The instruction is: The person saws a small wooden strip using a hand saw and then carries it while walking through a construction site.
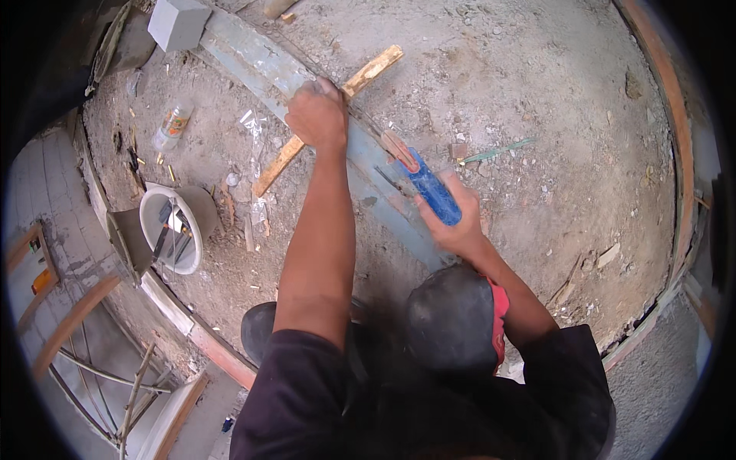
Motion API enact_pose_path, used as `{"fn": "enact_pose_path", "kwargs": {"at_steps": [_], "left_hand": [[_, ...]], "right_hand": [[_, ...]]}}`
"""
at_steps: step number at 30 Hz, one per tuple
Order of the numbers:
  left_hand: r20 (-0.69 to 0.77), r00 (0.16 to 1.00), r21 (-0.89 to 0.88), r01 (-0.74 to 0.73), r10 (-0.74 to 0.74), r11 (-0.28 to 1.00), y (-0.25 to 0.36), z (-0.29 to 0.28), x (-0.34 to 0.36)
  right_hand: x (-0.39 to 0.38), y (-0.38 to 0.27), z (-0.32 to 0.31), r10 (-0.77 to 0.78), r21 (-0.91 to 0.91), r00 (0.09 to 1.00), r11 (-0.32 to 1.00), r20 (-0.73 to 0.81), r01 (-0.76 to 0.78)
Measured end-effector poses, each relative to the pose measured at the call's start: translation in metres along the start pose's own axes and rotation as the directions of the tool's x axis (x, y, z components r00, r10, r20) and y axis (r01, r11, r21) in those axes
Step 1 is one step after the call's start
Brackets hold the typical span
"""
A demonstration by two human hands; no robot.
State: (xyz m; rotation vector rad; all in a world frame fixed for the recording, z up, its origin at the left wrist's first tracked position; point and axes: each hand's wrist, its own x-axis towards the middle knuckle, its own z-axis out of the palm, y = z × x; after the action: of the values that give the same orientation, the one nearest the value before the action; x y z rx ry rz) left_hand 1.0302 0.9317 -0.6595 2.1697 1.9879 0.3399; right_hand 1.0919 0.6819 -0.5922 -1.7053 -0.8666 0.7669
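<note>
My left hand is closed round a rough wooden strip, pinning it crosswise on a long grey-blue board. The strip sticks out on both sides of the board. My right hand grips a blue-handled tool over the board's nearer part. The tool's reddish-brown front end points up and left, toward the strip; its exact kind is hard to make out. A pale grey block rests on the board's far end.
At left stands a white bucket with several tools inside, and a clear plastic bottle lies beyond it. Thin greenish sticks and small debris lie right of the board. Wooden edging bounds the dirt floor on the right.
</note>
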Motion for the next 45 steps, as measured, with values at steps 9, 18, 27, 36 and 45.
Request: {"fn": "enact_pose_path", "kwargs": {"at_steps": [9,18,27,36,45], "left_hand": [[-0.097,0.993,-0.033,-0.071,0.068,0.997,-0.005,0.006,-0.002],[-0.130,0.990,-0.048,-0.066,0.059,0.997,-0.007,0.007,-0.003],[-0.119,0.991,0.002,-0.062,0.061,0.998,0.003,0.006,0.000],[-0.149,0.975,-0.029,-0.171,0.165,0.985,-0.001,0.005,-0.001],[-0.068,0.996,-0.023,0.052,-0.054,0.998,-0.002,0.006,0.007]], "right_hand": [[0.014,-0.016,-0.004,-0.091,-0.057,0.996,0.994,0.023,0.092],[0.032,-0.033,0.003,-0.115,-0.041,0.993,0.992,0.038,0.117],[0.022,-0.046,-0.016,0.011,0.007,1.000,1.000,0.028,-0.011],[0.059,-0.040,0.010,-0.083,0.014,0.995,0.996,-0.050,0.083],[0.014,-0.039,-0.003,-0.039,-0.050,0.999,0.998,-0.035,0.038]]}}
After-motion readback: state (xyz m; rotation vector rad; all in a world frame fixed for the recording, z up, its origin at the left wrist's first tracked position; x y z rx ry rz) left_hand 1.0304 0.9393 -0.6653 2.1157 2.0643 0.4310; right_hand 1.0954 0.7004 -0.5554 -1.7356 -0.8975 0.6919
